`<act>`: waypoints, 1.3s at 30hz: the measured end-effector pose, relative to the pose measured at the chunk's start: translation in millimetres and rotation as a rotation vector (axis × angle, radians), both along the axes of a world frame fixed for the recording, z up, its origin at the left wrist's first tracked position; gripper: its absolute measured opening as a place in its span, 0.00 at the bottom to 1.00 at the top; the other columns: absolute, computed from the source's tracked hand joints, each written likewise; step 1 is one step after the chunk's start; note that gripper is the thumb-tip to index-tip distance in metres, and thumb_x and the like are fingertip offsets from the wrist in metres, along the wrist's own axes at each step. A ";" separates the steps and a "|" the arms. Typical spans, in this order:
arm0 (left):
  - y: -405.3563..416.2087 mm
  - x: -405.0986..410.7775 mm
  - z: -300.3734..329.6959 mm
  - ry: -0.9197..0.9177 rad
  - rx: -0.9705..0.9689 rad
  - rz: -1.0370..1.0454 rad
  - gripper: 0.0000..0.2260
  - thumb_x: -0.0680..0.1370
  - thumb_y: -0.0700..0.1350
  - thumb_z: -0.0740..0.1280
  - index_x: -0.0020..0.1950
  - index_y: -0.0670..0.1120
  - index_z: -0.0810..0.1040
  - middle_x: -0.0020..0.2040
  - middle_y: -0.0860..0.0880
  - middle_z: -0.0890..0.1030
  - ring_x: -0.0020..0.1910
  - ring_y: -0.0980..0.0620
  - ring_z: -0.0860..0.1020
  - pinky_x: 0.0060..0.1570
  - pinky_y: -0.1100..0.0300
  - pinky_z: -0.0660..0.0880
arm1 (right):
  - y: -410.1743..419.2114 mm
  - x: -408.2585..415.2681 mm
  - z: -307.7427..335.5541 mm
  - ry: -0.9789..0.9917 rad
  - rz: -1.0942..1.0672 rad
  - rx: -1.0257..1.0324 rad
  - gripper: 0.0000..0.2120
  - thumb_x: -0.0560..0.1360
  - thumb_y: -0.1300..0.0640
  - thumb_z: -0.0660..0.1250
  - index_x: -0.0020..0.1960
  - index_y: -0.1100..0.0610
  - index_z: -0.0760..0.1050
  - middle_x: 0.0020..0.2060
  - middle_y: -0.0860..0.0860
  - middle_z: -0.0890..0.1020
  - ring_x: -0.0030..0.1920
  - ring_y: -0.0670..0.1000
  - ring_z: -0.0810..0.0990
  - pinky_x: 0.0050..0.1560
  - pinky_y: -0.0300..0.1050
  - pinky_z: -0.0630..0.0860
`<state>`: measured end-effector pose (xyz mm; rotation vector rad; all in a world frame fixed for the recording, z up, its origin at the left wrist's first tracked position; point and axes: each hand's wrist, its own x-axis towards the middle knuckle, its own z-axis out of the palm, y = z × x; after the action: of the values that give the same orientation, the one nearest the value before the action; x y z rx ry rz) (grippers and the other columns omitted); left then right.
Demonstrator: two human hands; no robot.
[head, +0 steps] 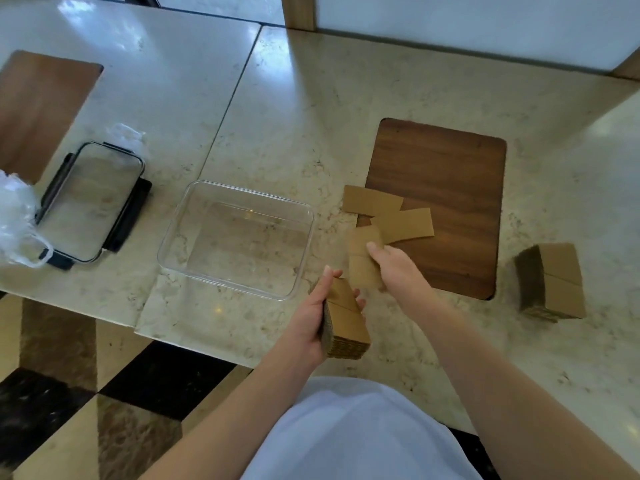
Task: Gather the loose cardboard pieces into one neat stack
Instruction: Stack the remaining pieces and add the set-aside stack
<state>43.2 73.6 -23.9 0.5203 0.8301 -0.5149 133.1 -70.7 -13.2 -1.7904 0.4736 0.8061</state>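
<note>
My left hand (pixel 317 311) grips a thick stack of brown cardboard pieces (pixel 346 323) above the table's near edge. Just beyond it, my right hand (pixel 394 265) pinches a single cardboard piece (pixel 362 261), which is blurred. Two loose cardboard pieces lie at the near left corner of a wooden board (pixel 450 174): one (pixel 372 200) half off the board, the other (pixel 405 225) overlapping it. A second tall cardboard stack (pixel 554 282) stands on the table to the right.
An empty clear plastic container (pixel 239 237) sits left of my hands. Its black-clipped lid (pixel 93 202) lies further left, beside crumpled clear plastic (pixel 17 220). Another wooden board (pixel 38 109) is at far left. The marble table's edge (pixel 194 344) runs near me.
</note>
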 end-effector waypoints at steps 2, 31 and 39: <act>-2.6 2.0 -1.4 -0.024 0.029 -0.012 0.25 0.72 0.60 0.75 0.64 0.48 0.84 0.54 0.38 0.87 0.44 0.40 0.87 0.42 0.47 0.84 | -4.1 -22.0 8.3 0.026 0.129 -0.030 0.19 0.84 0.40 0.55 0.52 0.51 0.80 0.46 0.48 0.86 0.47 0.50 0.84 0.50 0.48 0.80; -27.3 76.7 -5.1 -0.020 0.124 0.010 0.32 0.62 0.52 0.85 0.63 0.47 0.79 0.47 0.42 0.85 0.42 0.44 0.84 0.45 0.46 0.83 | -84.2 71.6 -15.8 -0.209 0.443 -0.474 0.11 0.78 0.40 0.69 0.51 0.48 0.77 0.42 0.42 0.79 0.41 0.42 0.76 0.35 0.38 0.70; -37.8 84.6 -0.6 -0.061 0.216 -0.110 0.32 0.72 0.51 0.80 0.73 0.44 0.75 0.56 0.37 0.84 0.47 0.41 0.83 0.49 0.46 0.82 | -81.2 46.4 4.7 -0.283 0.301 -0.263 0.11 0.81 0.46 0.66 0.44 0.50 0.76 0.36 0.52 0.83 0.34 0.47 0.76 0.35 0.43 0.72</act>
<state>127.8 35.8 -24.5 0.7800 0.8063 -0.5105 179.4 -151.9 -8.5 -2.2162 0.1267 0.6999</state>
